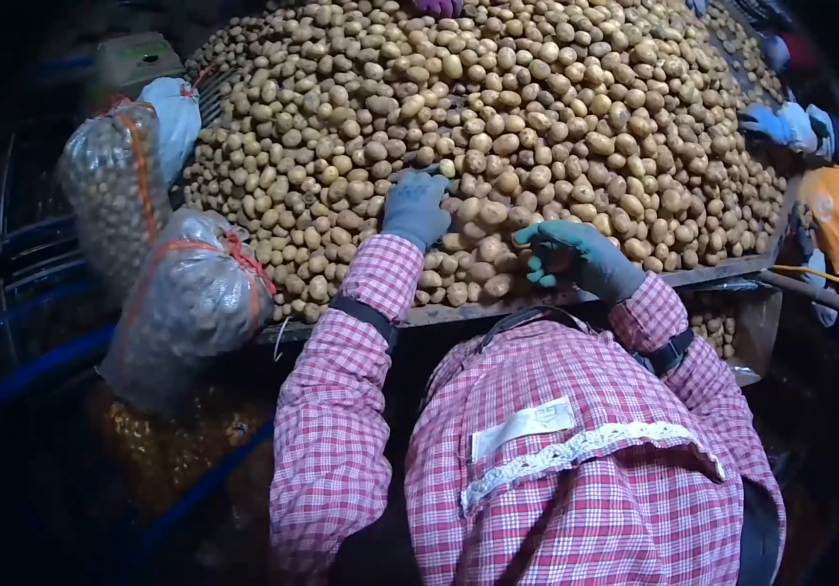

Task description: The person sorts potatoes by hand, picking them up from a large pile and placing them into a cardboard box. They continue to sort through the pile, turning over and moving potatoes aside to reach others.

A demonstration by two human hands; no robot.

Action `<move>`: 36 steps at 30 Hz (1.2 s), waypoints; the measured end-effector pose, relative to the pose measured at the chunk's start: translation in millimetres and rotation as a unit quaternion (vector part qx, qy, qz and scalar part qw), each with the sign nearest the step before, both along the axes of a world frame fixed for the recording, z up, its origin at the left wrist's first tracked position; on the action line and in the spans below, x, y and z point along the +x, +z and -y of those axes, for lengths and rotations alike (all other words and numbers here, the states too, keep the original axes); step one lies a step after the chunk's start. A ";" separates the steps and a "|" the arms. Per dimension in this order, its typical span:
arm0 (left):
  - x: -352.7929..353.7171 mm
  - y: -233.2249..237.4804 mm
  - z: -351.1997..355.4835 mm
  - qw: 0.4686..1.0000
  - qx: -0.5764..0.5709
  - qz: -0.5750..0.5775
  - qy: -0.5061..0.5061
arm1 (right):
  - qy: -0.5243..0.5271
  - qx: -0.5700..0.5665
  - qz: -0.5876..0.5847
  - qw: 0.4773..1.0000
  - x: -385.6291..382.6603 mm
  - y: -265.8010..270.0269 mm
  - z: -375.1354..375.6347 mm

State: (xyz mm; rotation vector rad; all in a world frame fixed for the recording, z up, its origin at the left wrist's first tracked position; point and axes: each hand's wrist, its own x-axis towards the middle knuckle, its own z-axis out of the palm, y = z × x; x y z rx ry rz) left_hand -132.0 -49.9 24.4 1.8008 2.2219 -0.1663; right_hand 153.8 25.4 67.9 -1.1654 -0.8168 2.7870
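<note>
A broad heap of potatoes (556, 107) spreads in front of me. My left hand (418, 208), in a grey-blue glove, reaches onto the heap with its back toward me; its fingers point down among the potatoes and are mostly hidden, so whether it grips one cannot be made out. Over the near edge of the heap is my right hand (586, 259), in a grey glove with green fingers. Its fingers are bent but apart, around a dark hollow with no potato visible in it.
Filled clear sacks (190, 303) with red ties stand at the left, beside a white sack (173, 117) and a box (136, 63). A table edge (439, 314) runs before my body. Another person's blue-gloved hand (779, 127) is at the right, a purple-gloved hand (439, 7) at the far side.
</note>
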 end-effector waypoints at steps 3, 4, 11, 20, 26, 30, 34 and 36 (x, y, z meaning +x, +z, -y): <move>-16.7 10.2 -9.8 0.995 -0.089 0.025 -0.029 | 0.034 -0.022 -0.040 0.998 0.5 -9.3 -1.5; -18.6 9.0 -13.4 0.994 -0.105 0.025 -0.025 | 0.044 -0.018 -0.038 0.998 -1.0 -8.5 -1.9; -14.3 29.6 -3.5 0.924 -0.020 0.337 0.179 | 0.036 0.010 -0.024 0.999 -1.4 -16.0 2.0; 12.5 15.2 7.8 0.942 0.109 0.314 0.051 | 0.069 0.049 -0.058 0.995 -2.0 -2.1 -3.0; 12.8 8.3 20.8 0.964 0.159 0.211 -0.042 | 0.031 0.018 -0.037 0.999 -2.4 2.6 -0.5; -32.4 15.3 73.3 0.996 0.057 0.071 0.007 | 0.014 0.012 -0.070 0.997 14.5 -13.7 -4.5; -52.1 17.9 85.1 0.976 0.208 0.049 0.036 | 0.001 0.037 -0.007 0.999 19.2 -0.2 -8.7; -48.9 30.2 74.2 0.971 0.229 0.057 0.050 | -0.006 0.060 0.006 0.998 18.5 -1.5 -8.0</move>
